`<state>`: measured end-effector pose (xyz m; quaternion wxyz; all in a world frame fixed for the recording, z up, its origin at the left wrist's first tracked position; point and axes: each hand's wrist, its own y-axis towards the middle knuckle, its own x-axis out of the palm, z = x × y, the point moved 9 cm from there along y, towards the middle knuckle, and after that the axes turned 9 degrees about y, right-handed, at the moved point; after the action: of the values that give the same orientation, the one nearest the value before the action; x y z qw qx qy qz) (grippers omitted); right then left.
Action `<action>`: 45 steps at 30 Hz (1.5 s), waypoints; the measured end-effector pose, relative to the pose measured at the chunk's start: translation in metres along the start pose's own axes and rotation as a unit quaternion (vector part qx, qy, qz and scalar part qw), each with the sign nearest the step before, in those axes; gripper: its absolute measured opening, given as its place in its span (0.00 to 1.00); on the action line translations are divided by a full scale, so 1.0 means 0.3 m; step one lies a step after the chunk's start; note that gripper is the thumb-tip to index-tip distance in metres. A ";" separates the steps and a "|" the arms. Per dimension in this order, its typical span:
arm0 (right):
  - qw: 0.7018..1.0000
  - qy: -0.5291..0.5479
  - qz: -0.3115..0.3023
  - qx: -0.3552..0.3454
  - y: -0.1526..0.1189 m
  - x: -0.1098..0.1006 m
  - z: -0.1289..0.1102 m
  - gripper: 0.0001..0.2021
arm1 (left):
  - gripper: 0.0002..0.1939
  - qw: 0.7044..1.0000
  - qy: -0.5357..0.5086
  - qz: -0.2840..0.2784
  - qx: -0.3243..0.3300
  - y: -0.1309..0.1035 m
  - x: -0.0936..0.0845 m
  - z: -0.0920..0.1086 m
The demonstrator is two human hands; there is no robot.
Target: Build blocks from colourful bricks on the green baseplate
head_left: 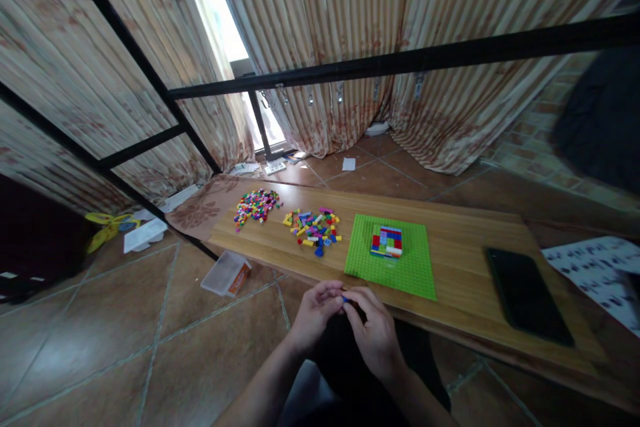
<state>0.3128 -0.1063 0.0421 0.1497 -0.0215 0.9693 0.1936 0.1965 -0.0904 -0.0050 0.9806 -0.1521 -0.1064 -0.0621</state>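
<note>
Left hand [316,315] and right hand [374,328] pinch a tiny blue piece [345,299] by the surface's [463,247] near edge, probably paired for fine control!

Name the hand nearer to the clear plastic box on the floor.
Left. In the picture, the left hand is to the right of the box; the right hand is farther right, beyond it.

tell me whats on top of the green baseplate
On the green baseplate stands one small build of stacked bricks, with red, blue and white among its colours. The part of the baseplate directly beneath those bricks is covered and cannot be seen.
</note>
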 end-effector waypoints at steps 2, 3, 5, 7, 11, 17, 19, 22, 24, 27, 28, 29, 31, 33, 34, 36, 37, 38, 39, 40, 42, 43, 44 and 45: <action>1.000 -0.001 0.002 0.007 -0.022 -0.020 0.007 0.09 | 0.19 1.000 -0.001 -0.002 -0.014 -0.009 0.024 -0.021; 1.000 -0.002 0.000 0.009 -0.031 -0.028 0.009 0.08 | 0.18 1.000 0.000 -0.003 -0.022 -0.013 0.036 -0.030; 1.000 -0.006 -0.007 0.012 -0.046 -0.038 0.012 0.08 | 0.18 0.999 0.009 -0.005 -0.036 -0.020 0.054 -0.045; 1.000 -0.014 -0.018 0.015 -0.058 -0.042 0.013 0.08 | 0.19 0.999 0.018 -0.002 -0.045 -0.029 0.064 -0.056; 0.999 -0.034 -0.025 0.016 -0.079 -0.044 0.009 0.07 | 0.20 0.998 0.029 0.007 -0.062 -0.046 0.065 -0.081; 0.999 -0.043 -0.008 0.014 -0.109 -0.036 0.011 0.08 | 0.22 0.996 0.034 -0.030 -0.072 -0.044 0.061 -0.114; 0.998 -0.051 0.004 0.020 -0.115 -0.033 0.025 0.07 | 0.21 0.996 0.033 -0.050 -0.069 -0.033 0.063 -0.119; 0.997 -0.068 0.027 0.023 -0.115 -0.030 0.045 0.07 | 0.19 0.995 0.039 -0.068 -0.064 -0.007 0.061 -0.118; 0.996 -0.077 0.033 0.021 -0.106 -0.022 0.052 0.08 | 0.18 0.995 0.048 -0.071 -0.059 0.011 0.055 -0.112; 0.995 -0.088 0.029 0.026 -0.081 -0.001 0.055 0.09 | 0.15 0.994 0.062 -0.074 -0.049 0.032 0.041 -0.091; 0.995 -0.089 0.025 0.030 -0.071 0.008 0.056 0.09 | 0.14 0.994 0.066 -0.072 -0.045 0.037 0.032 -0.082; 0.995 -0.090 0.020 0.033 -0.060 0.019 0.056 0.09 | 0.14 0.994 0.069 -0.068 -0.042 0.041 0.021 -0.074; 0.995 -0.091 0.010 0.037 -0.040 0.044 0.058 0.09 | 0.13 0.995 0.070 -0.059 -0.039 0.047 -0.007 -0.060; 0.994 -0.098 0.001 0.037 -0.019 0.073 0.060 0.08 | 0.12 0.996 0.065 -0.050 -0.031 0.055 -0.039 -0.047; 0.994 -0.104 -0.005 0.034 -0.007 0.089 0.062 0.08 | 0.12 0.997 0.065 -0.044 -0.026 0.059 -0.056 -0.041; 0.993 -0.119 -0.015 0.023 0.024 0.118 0.060 0.08 | 0.12 0.997 0.071 -0.026 -0.018 0.073 -0.095 -0.029; 0.991 -0.128 -0.018 0.014 0.044 0.130 0.057 0.08 | 0.12 0.997 0.072 -0.015 -0.016 0.082 -0.116 -0.023; 0.990 -0.140 -0.021 0.003 0.068 0.140 0.052 0.08 | 0.12 0.997 0.070 -0.003 -0.016 0.090 -0.138 -0.017; 0.988 -0.154 -0.024 -0.010 0.095 0.148 0.045 0.08 | 0.13 0.998 0.066 0.009 -0.018 0.100 -0.159 -0.010; 0.984 -0.172 -0.026 -0.022 0.126 0.154 0.038 0.09 | 0.14 0.998 0.062 0.021 -0.019 0.108 -0.182 -0.002; 0.975 -0.219 -0.025 -0.040 0.191 0.159 0.030 0.09 | 0.15 0.997 0.065 0.049 -0.019 0.123 -0.230 0.022; 0.968 -0.245 -0.023 -0.043 0.224 0.159 0.032 0.09 | 0.15 0.995 0.072 0.063 -0.017 0.129 -0.255 0.035; 0.961 -0.272 -0.017 -0.043 0.255 0.155 0.036 0.09 | 0.15 0.994 0.082 0.076 -0.015 0.133 -0.278 0.049; 0.954 -0.297 -0.012 -0.041 0.283 0.152 0.044 0.09 | 0.15 0.992 0.091 0.088 -0.013 0.137 -0.300 0.062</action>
<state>0.2646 -0.0222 0.0481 0.4322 0.0193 0.8721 0.2287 0.1119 -0.0377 -0.0199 0.9859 -0.1669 -0.0017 0.0093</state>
